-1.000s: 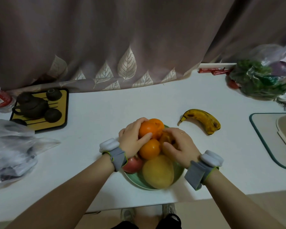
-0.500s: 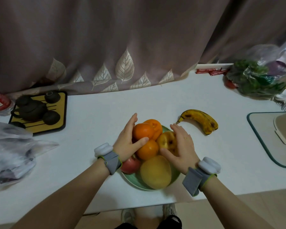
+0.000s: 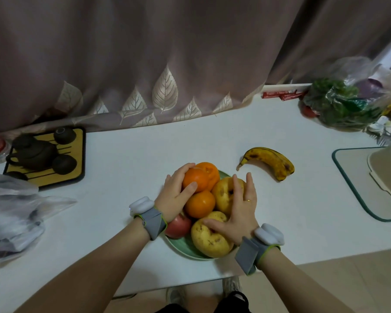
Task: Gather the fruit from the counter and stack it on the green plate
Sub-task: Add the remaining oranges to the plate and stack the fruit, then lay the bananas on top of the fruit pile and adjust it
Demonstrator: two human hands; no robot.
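The left hand (image 3: 174,195) cups the top orange (image 3: 201,176) (seemingly gripped), the right hand (image 3: 239,211) lies open-fingered on the pile.

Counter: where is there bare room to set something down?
Bare patches: between the tea tray and the green plate; behind the plate up to the curtain; between the banana and the mat. Crowded: the plate, and the bags at both ends.
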